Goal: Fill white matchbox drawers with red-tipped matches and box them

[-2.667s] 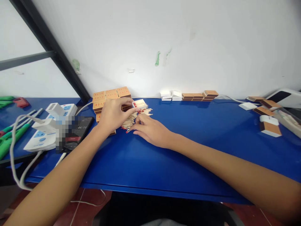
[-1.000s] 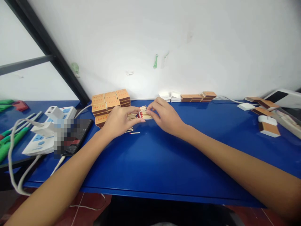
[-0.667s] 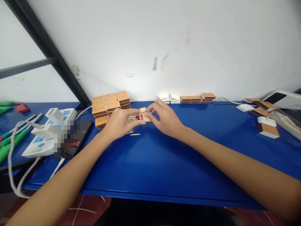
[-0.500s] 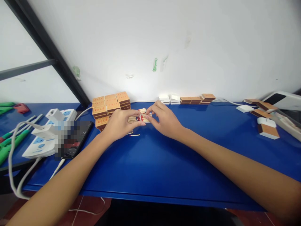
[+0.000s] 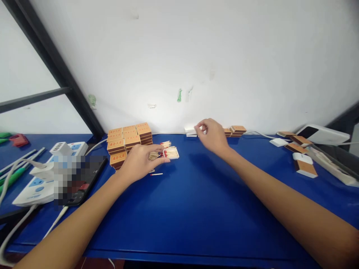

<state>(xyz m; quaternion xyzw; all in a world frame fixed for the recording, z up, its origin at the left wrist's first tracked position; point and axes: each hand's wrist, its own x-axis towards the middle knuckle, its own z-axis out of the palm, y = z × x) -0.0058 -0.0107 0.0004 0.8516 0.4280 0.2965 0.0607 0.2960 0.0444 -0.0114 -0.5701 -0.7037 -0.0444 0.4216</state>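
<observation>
My left hand grips one end of a white matchbox tray between thumb and fingers. Red-headed matches lie in the tray, and more matches are heaped beside it, partly behind the hand. One loose match rests on the table in front. At the back, my right hand is by the white matchbox trays along the wall. Its thumb and index fingertip come together in a pinch; whether a tray is between them is hard to make out.
Stacked orange matchboxes stand left of the matches. More matchboxes line the wall, and others lie at the right near a white device. A power strip, phone and cables occupy the left side.
My right hand has left the matchbox tray and moved right and back to the white trays by the wall. My left hand stays at the matchbox tray. The camera view has tilted up slightly.
</observation>
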